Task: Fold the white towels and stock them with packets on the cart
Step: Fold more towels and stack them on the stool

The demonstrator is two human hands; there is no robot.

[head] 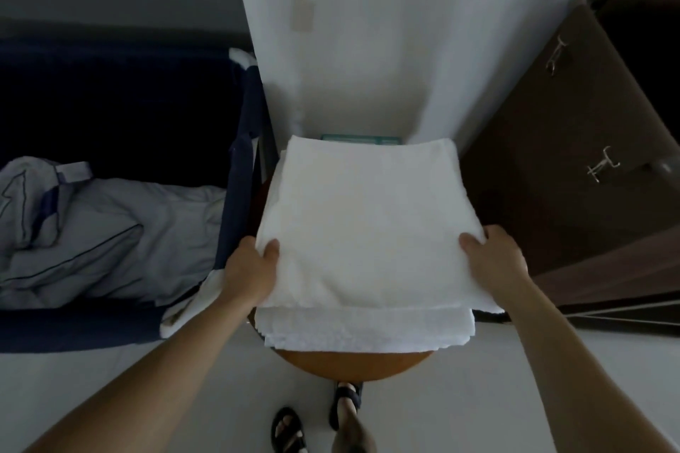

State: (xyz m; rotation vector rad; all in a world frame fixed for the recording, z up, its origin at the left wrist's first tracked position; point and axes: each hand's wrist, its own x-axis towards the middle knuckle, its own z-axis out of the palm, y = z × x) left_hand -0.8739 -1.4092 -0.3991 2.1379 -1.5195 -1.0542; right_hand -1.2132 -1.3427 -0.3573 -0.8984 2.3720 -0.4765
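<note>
1. Writing: the teal packet (360, 139) shows only a thin strip behind the towels, and its print is too blurred to read. A small tag (73, 171) on the crumpled bedding (110, 232) is just as unreadable.
2. The left hand (254, 268) grasps the near left corner of the top towel (368, 224), thumb pressed on its upper face and fingers tucked underneath, out of sight.
3. The right hand (489, 257) holds the near right corner the same way, thumb on top.
4. The top towel is white, folded flat and roughly square. It lies over a stack of towels (368, 331), also white and folded, which sits on a round table (353, 364) with an orange-brown top.
5. Edges: the top towel's near edge stops short of the stack's front, so the lower layers show below it, while its near right corner juts out past the stack. Its far edge reaches the packet, which is against the white wall (368, 29).
6. Room to move is tight at the sides — a dark blue fabric bin (243, 158) holding the bedding stands just left of the table, and a dark brown cabinet (570, 158) with metal handles (603, 164) stands just right.
7. Pale floor (496, 379) lies open on the near side, around the person's sandals (289, 430).
</note>
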